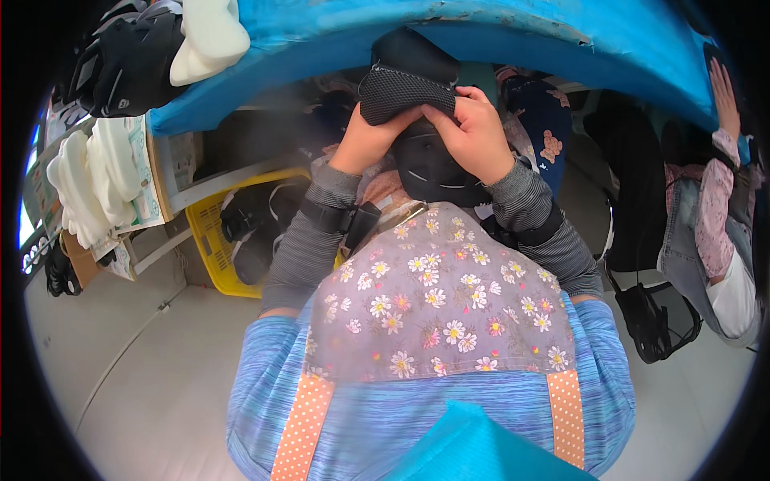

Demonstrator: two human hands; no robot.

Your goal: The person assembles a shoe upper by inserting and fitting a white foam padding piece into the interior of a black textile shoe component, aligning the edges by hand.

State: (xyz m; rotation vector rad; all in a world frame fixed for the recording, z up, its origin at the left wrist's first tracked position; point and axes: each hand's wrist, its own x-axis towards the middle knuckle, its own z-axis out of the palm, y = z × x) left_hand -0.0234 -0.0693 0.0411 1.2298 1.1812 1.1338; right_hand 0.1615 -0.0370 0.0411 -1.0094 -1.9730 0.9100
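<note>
Both my hands hold up a black mesh shoe upper [405, 90], just in front of the blue-covered table edge. My left hand [370, 138] grips its lower left side, with most of its fingers hidden behind the fabric. At the lower right edge, my right hand [473, 135] pinches the material between thumb and fingers. The thumbs come close together beneath the piece. Another black piece [437, 164], with a pale curved line on it, rests in my lap under my hands.
A blue-covered table [321, 32] spans the front. Black shoe parts [132, 68] and a white foam piece [210, 40] lie at its left end. White shaped pieces [96, 172] sit on a side shelf. A yellow crate [207, 240] holds dark items. At right, a co-worker's hand [724, 100] touches the table.
</note>
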